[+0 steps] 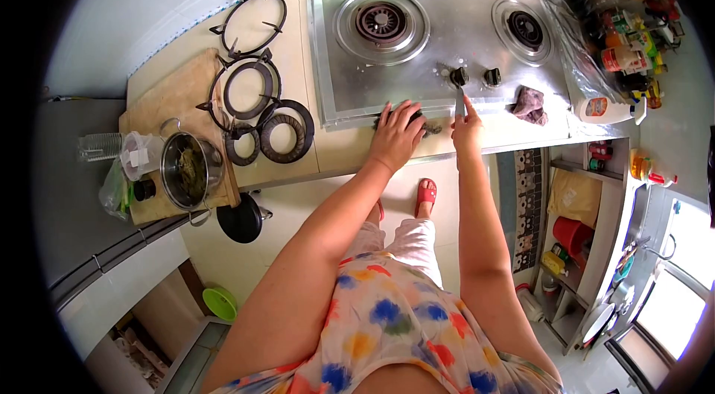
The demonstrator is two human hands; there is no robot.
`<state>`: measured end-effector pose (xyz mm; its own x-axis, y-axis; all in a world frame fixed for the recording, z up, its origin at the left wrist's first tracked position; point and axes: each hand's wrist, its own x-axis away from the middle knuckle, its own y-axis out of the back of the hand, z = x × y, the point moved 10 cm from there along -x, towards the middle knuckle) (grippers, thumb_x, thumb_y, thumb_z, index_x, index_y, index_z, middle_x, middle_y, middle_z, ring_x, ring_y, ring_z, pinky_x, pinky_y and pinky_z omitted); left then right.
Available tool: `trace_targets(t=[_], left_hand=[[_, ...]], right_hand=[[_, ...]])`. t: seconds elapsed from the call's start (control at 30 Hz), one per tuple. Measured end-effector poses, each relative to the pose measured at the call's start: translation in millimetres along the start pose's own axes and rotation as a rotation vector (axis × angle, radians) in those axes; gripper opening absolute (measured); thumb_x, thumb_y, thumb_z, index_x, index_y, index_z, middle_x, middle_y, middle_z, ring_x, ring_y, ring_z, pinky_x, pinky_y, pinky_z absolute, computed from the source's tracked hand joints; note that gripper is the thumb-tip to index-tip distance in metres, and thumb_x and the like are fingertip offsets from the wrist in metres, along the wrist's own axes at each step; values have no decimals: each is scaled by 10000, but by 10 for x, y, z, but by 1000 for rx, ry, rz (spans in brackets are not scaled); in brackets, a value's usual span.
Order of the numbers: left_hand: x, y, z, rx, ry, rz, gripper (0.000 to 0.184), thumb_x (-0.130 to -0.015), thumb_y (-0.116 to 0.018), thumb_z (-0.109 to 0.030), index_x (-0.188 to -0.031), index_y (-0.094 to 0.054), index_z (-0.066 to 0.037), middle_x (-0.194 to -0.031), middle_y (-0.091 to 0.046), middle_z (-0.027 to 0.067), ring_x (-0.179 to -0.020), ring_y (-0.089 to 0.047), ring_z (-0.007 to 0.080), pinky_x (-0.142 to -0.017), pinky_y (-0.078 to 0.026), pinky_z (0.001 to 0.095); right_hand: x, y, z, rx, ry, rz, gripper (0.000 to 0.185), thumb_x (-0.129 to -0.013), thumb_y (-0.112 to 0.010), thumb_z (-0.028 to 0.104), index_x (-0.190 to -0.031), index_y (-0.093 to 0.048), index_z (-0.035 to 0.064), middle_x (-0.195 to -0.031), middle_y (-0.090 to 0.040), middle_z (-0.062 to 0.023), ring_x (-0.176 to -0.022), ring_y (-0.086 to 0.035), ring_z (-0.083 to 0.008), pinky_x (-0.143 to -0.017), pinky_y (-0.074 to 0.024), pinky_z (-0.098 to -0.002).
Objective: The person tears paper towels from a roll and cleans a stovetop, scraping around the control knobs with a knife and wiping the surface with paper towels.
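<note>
A steel gas stove (454, 44) with two burners and two black knobs is set in the counter. My left hand (396, 133) lies at the stove's front edge with its fingers apart, over a dark object that it partly hides. To its right, my right hand (468, 126) is closed on a slim knife-like tool (459, 104), whose blade points up toward the left knob (459, 77). Small dark debris (432, 128) lies on the counter between my hands. A crumpled brown cloth (529, 105) rests on the stove's right front corner.
Black pot supports (253, 21) and burner rings (283, 138) lie on the counter at left. A steel pot (214, 163) stands on a wooden board (175, 89). Bottles (624, 59) and a white jug (607, 109) are at right. A black stool (240, 219) stands below.
</note>
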<state>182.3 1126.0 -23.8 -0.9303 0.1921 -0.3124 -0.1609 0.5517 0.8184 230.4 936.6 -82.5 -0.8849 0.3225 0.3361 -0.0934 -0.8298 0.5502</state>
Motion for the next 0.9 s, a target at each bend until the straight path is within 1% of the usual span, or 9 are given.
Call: trace_targets(t=[0.07, 0.17, 0.27, 0.37, 0.47, 0.57, 0.67, 0.77, 0.9], left_hand=[[5, 0, 3, 0, 0, 0, 263, -859, -649, -224, -1108, -613, -148, -1325, -505, 28, -1312, -419, 244, -1121, -278, 521], [1, 4, 0, 3, 1, 0, 262, -861, -646, -224, -1110, -612, -149, -1324, -506, 29, -1311, -417, 244, -1121, -277, 520], [-4, 6, -7, 4, 3, 4, 261, -863, -642, -222, -1112, -610, -151, -1324, -505, 29, -1312, -416, 243, -1124, -274, 518], [7, -2, -8, -3, 3, 10, 259, -865, -639, -221, -1114, -608, -154, -1327, -504, 29, -1314, -415, 242, -1126, -271, 518], [-2, -8, -2, -10, 3, 12, 259, -869, -636, -223, -1117, -607, -156, -1332, -502, 28, -1313, -415, 242, -1127, -270, 518], [3, -5, -9, -7, 2, 15, 258, -873, -632, -226, -1120, -608, -156, -1336, -500, 27, -1313, -415, 241, -1128, -269, 517], [2, 2, -1, -7, 5, 19, 258, -876, -629, -226, -1122, -608, -155, -1338, -499, 27, -1314, -414, 240, -1128, -268, 514], [-3, 13, -3, 3, 6, 18, 255, -875, -629, -220, -1120, -608, -153, -1337, -500, 28, -1313, -415, 240, -1128, -268, 513], [-12, 13, -9, 16, 9, 6, 253, -869, -635, -211, -1113, -611, -151, -1328, -508, 30, -1307, -423, 242, -1128, -270, 515]], right_hand=[[-45, 14, 11, 91, 52, -18, 520, -872, -509, 40, -1362, -560, 207, -661, -637, -122, -530, -572, -180, -562, -494, -353], [-147, 10, -68, 178, 120, -31, 521, -865, -516, 41, -1349, -572, 223, -739, -677, -156, -583, -609, -227, -620, -511, -376], [31, 95, 328, 370, 465, -170, 541, -860, -533, 49, -1364, -555, 245, -823, -697, -173, -658, -641, -256, -682, -517, -396], [-31, 48, 212, 369, 155, -46, 548, -868, -536, 50, -1374, -541, 260, -874, -694, -178, -717, -662, -256, -720, -523, -399], [-138, -129, -152, 131, -34, 72, 555, -883, -522, 36, -1397, -514, 245, -866, -688, -151, -692, -649, -216, -705, -530, -377], [-62, -126, -136, -37, -18, 65, 548, -903, -505, 31, -1417, -489, 219, -758, -648, -92, -593, -603, -155, -588, -520, -335], [55, -115, -71, -249, -160, 113, 545, -914, -500, 34, -1433, -468, 197, -672, -587, -33, -504, -531, -103, -469, -460, -288], [33, -103, -61, -244, -161, 86, 557, -910, -494, 28, -1438, -462, 205, -651, -569, -21, -460, -497, -100, -414, -419, -271], [-49, -89, -137, -175, -103, 82, 567, -899, -504, 23, -1431, -477, 217, -653, -576, -21, -489, -505, -101, -455, -439, -282]])
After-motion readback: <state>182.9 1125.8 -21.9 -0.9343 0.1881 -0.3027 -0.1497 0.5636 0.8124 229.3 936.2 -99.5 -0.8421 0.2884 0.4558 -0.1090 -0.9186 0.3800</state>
